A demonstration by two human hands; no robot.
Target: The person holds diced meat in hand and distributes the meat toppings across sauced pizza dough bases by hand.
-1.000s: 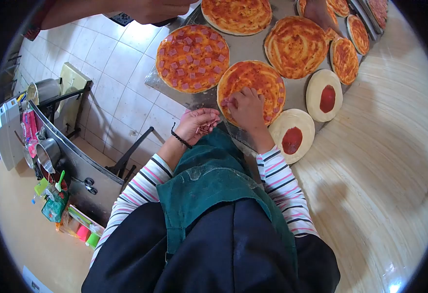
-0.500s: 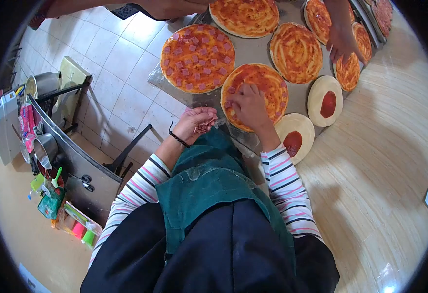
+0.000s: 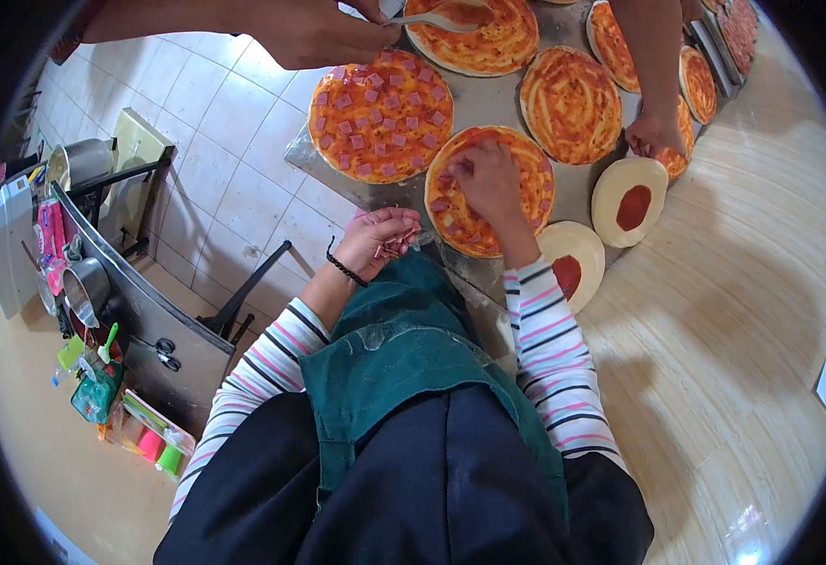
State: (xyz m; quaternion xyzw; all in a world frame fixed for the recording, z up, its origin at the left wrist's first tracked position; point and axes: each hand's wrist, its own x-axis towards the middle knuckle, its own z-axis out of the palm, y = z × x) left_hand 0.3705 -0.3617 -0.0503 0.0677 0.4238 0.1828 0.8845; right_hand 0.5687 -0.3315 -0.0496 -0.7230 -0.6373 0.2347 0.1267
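Note:
My left hand (image 3: 382, 240) is cupped and closed around a small pile of pink diced ham (image 3: 396, 245), held just off the table's near edge. Over a sauce-covered pizza base (image 3: 474, 240) hangs my right hand (image 3: 490, 184), its fingertips pinched together above the left part of the sauce. Whatever is between those fingers is too small to make out. Ham squares lie along the left and right sides of this base. To its upper left sits another pizza (image 3: 380, 113) with ham squares spread all over it.
A co-worker's hand (image 3: 323, 33) holds a spoon (image 3: 446, 17) with sauce over a far base. Their other hand (image 3: 653, 135) touches the rim of a dough round (image 3: 605, 207). Another dough round (image 3: 587, 247) with sauce lies nearer. Left, a side table holds a metal pot (image 3: 86, 282) and scissors (image 3: 165, 352).
My right hand has shifted slightly up over the base. The co-worker's spoon has come into view at the top, and their other hand has moved down to a dough round, which has shifted slightly.

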